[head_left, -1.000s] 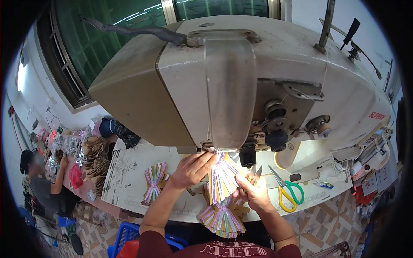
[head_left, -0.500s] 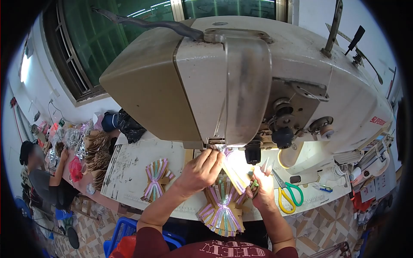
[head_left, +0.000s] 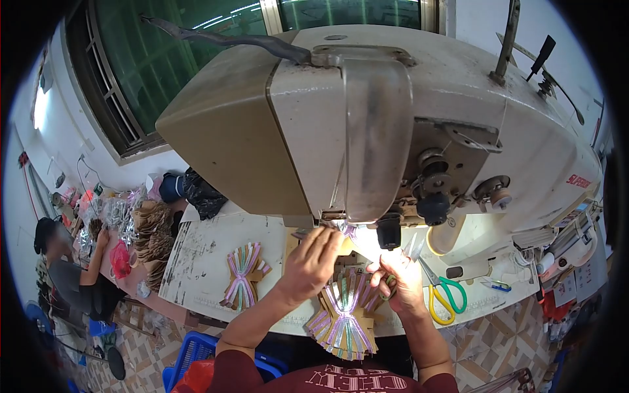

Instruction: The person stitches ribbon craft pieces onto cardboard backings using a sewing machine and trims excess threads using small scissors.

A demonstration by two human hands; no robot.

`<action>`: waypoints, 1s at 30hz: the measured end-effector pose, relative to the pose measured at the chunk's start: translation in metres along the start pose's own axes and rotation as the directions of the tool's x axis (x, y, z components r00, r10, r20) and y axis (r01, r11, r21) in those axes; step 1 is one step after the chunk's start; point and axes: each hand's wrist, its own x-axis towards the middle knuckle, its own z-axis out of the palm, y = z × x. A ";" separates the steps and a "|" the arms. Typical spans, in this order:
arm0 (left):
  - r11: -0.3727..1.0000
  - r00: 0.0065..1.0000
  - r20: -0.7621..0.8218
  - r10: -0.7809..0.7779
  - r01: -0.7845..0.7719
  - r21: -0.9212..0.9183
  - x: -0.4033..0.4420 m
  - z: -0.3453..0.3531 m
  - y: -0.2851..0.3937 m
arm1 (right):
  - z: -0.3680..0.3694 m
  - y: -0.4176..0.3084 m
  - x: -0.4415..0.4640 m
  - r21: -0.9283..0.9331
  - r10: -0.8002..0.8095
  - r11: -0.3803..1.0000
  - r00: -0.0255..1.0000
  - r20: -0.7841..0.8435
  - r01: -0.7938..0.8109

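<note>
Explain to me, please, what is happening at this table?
A person is working at a sewing machine. The left hand is at a striped piece under the machine's head; the right hand is close by, but glare hides its exact grip. One striped bundle is by the table's front edge, another lies to the left, and scissors lie to the right.

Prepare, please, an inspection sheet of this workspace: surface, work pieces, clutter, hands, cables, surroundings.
Surface: white table, dark worn marks at left.
Work pieces: striped piece under sewing machine; bow-shaped piece at left; striped bundle at front edge.
Clutter: scissors with yellow and green handles, at right.
Hands: left hand at striped piece, grip unclear; right hand appears to hold small snips.
Cables: thin dark cable by left wall.
Surroundings: co-worker beside heaped materials; window behind machine.
</note>
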 end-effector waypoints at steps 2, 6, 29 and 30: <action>1.000 0.999 -0.036 -0.003 0.002 -0.025 0.000 0.001 -0.010 | -0.001 -0.001 -0.002 -0.024 -0.021 1.000 0.999 -0.038 0.020; 0.995 0.992 -0.081 0.097 -0.098 -0.015 -0.007 0.011 -0.024 | -0.003 -0.018 -0.022 -0.258 -0.436 0.880 0.894 -0.105 0.399; 0.967 0.978 0.074 0.195 -0.204 0.149 0.002 -0.008 -0.014 | -0.307 -0.331 -0.050 -0.494 -0.789 0.578 0.290 -0.542 0.650; 0.964 0.977 0.080 0.200 -0.211 0.162 0.002 -0.009 -0.012 | -0.301 -0.331 -0.053 -0.541 -0.766 0.611 0.259 -0.589 0.577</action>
